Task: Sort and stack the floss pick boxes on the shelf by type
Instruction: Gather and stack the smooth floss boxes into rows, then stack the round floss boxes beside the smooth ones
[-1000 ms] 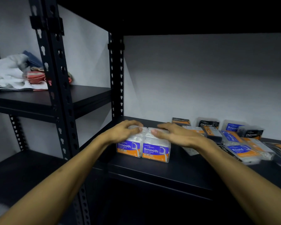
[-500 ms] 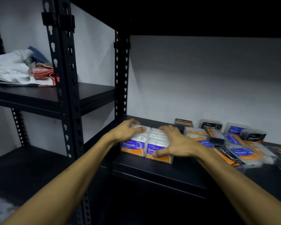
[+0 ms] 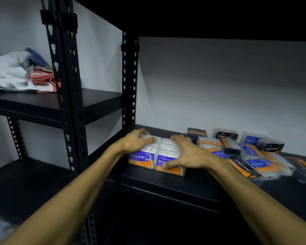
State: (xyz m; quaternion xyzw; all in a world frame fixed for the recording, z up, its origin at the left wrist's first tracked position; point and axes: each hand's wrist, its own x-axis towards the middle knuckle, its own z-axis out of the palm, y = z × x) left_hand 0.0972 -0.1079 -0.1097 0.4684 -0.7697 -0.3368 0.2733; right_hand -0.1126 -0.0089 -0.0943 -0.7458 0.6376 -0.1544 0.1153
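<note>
Two clear "Smooth" floss pick boxes with purple and orange labels stand side by side at the left end of the black shelf (image 3: 166,184). My left hand (image 3: 134,141) lies over the top of the left Smooth box (image 3: 142,159), fingers curled on it. My right hand (image 3: 187,153) grips the right Smooth box (image 3: 171,169), thumb on its front label. To the right lies a loose heap of black "Charcoal" boxes (image 3: 226,136) and blue "Round" boxes (image 3: 258,164).
A black slotted upright post (image 3: 67,96) stands to the left, with a second post (image 3: 129,82) at the shelf's back corner. The neighbouring shelf holds folded cloths (image 3: 16,73). A white wall backs the shelf and a dark shelf board hangs overhead.
My right hand slid forward over the right Smooth box until its thumb reached the front label. The boxes stayed put and the view shifted slightly.
</note>
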